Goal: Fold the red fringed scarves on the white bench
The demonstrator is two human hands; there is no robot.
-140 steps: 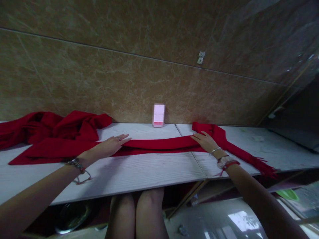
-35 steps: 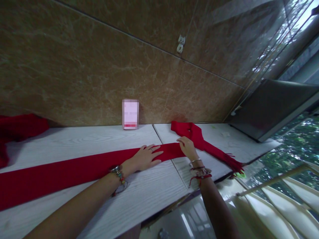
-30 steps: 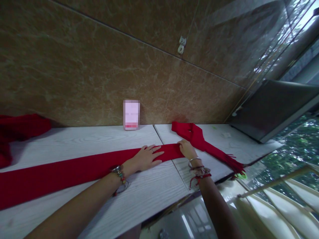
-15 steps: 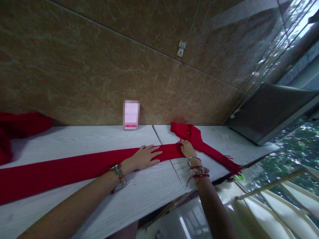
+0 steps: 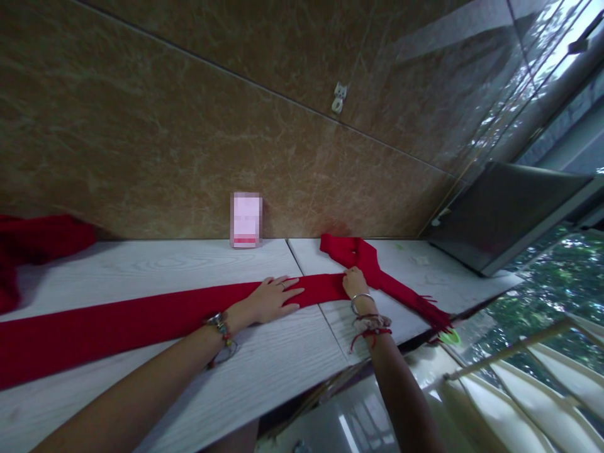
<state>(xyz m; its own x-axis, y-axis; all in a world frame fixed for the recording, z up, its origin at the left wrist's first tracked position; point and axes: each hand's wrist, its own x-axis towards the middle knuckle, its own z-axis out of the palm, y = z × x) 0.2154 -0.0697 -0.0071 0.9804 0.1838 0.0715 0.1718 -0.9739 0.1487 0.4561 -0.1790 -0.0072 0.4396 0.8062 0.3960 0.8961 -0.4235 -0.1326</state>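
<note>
A long red scarf (image 5: 141, 318) lies flat across the white wood-grain table (image 5: 287, 346), running in from the left edge. My left hand (image 5: 274, 299) rests palm down on it with fingers spread. Farther right, my right hand (image 5: 353, 283) has its fingers closed on the scarf where the flat stretch meets a bunched, twisted part. Beyond that hand, the fringed end trails toward the table's front right edge. Both wrists carry bracelets.
More red cloth (image 5: 51, 242) is heaped at the far left. A pixelated pink and white card (image 5: 246, 220) leans on the brown marbled wall (image 5: 189, 138). A dark grey panel (image 5: 500, 217) stands at the right end. Pale railings (image 5: 528, 384) are at the lower right.
The view has shifted slightly. My right hand's fingers have drawn closer together at the scarf. My left hand stays spread on the cloth.
</note>
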